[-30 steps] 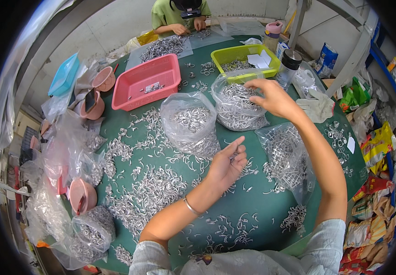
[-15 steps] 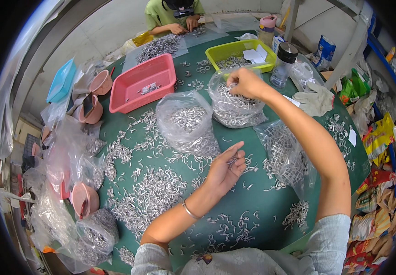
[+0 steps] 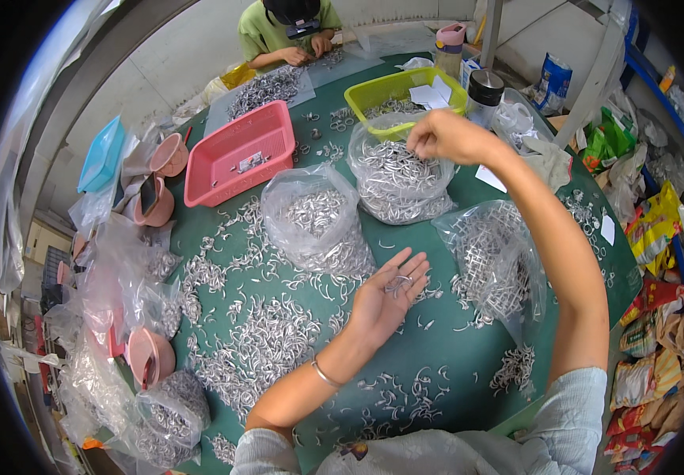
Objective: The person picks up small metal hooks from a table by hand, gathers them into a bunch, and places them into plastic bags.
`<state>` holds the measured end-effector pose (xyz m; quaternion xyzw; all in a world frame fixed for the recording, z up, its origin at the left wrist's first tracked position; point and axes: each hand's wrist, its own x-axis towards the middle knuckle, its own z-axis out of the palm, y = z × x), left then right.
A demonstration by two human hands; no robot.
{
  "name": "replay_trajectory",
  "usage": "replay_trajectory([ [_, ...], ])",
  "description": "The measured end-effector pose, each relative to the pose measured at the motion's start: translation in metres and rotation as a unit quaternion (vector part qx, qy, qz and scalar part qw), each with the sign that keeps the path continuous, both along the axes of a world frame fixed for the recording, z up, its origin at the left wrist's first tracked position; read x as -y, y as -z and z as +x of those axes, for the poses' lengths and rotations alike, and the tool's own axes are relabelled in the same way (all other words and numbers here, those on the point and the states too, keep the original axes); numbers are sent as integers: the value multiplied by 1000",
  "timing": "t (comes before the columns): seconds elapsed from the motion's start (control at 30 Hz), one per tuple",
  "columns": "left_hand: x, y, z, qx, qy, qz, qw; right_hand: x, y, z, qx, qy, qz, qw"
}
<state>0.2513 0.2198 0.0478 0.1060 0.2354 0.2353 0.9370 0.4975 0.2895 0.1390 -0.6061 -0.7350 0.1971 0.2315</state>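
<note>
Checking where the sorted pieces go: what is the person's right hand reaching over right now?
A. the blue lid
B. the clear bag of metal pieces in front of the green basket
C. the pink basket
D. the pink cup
B: the right hand hovers above the open clear bag of metal pieces, just in front of the green basket.

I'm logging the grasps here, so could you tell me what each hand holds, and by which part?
The left hand lies palm up with small curved metal pieces resting loose on its fingers. The right hand pinches over the open bag; anything held there is too small to tell.
</note>
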Motion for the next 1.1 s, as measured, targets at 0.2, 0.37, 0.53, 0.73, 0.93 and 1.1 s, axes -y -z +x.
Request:
replay_trajectory([
  [0.2,1,2,0,4,8,7,1000,24,25,-27,104,45,66,991],
  [0.37,3,5,0,7,13,3,1000,21,34,-32,-16,78,81,994],
  [0.53,4,5,2,0,21,15,1000,10,23,-24,-111,1,25,993],
  [0.73,6,4,3,-8,26,19,999,-10,24,-30,-55,84,117,988],
  [0.93,5,3,3,-13,27,22,999,-15,34,-37,-49,125,173,976],
  [1.1,5,7,1,-5,19,16,1000,7,17,-19,-58,137,89,985],
])
